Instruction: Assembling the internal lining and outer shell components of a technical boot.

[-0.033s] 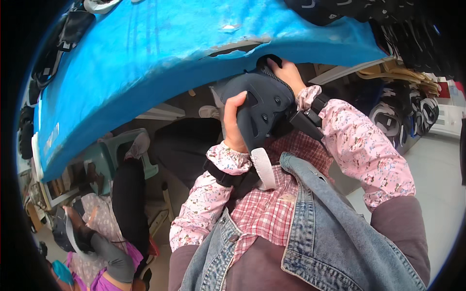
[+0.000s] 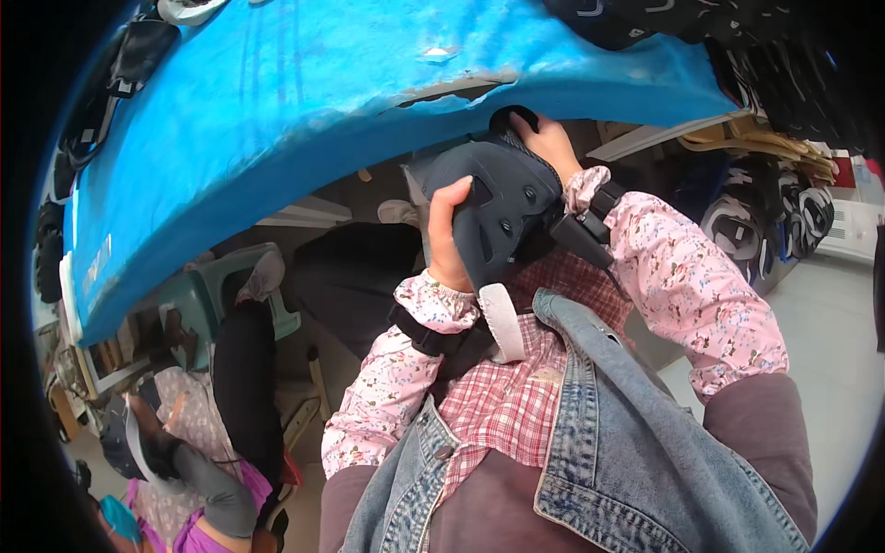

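Note:
Between my hands, in front of the blue table edge, is a dark navy padded sewn piece (image 2: 502, 205) with round eyelets, slot-like cut-outs and a pale strap (image 2: 501, 323) hanging from its near end. My left hand (image 2: 449, 241) is closed round its left side, with the thumb on top and the other fingers hidden beneath. My right hand (image 2: 551, 147) is closed on its far end, by a black rounded edge with cord-like trim. Its exact kind is unclear to me.
A blue covered table (image 2: 304, 92) with a torn front edge lies ahead. Dark sewn pieces (image 2: 636, 18) are heaped at its far right, and more (image 2: 770, 207) hang or stack below. At lower left, another person's arm (image 2: 207, 475) holds a dark and grey piece near a pale green stool (image 2: 244, 286).
The dark piece and my right hand have shifted very slightly toward the right. Both hands keep their hold.

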Demonstrator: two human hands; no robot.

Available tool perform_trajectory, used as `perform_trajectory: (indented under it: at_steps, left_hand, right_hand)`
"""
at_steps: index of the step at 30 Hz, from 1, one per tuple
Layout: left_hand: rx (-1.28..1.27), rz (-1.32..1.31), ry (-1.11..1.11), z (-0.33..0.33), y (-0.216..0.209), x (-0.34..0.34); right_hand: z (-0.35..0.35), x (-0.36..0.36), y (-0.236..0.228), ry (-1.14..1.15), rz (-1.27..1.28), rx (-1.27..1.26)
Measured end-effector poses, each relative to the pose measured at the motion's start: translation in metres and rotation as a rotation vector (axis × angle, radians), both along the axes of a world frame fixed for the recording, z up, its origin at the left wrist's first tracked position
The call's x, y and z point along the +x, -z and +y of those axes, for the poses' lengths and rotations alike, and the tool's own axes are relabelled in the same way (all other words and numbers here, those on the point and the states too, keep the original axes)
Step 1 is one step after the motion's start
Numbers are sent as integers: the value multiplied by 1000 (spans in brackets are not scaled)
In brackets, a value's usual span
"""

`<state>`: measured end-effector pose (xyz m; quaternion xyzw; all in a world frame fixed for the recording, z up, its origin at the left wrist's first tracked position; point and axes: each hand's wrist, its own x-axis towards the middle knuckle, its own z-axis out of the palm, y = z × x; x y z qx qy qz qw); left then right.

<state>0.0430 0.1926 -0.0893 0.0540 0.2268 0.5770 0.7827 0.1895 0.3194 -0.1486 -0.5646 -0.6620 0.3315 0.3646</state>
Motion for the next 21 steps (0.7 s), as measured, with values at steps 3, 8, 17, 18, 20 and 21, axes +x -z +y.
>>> perform_trajectory:
  at_steps: [3, 8, 17, 18, 20, 21]
  left_hand:
    - [4, -62, 24, 1, 8, -1]
    - [-30, -6, 3, 5, 0, 9]
    - [14, 84, 48, 1, -11, 7]
    - [8, 93, 74, -2, -7, 3]
    - [16, 99, 84, -5, 2, 2]
    - [16, 102, 102, -4, 4, 2]
  right_hand:
    - [-1, 4, 6, 3, -58, -72]
    - [9, 8, 25, -7, -120, 99]
    - [6, 8, -7, 141, -91, 50]
    - [3, 6, -6, 137, -88, 60]
    - [-3, 2, -1, 175, -25, 72]
    - [-6, 5, 3, 173, 7, 44]
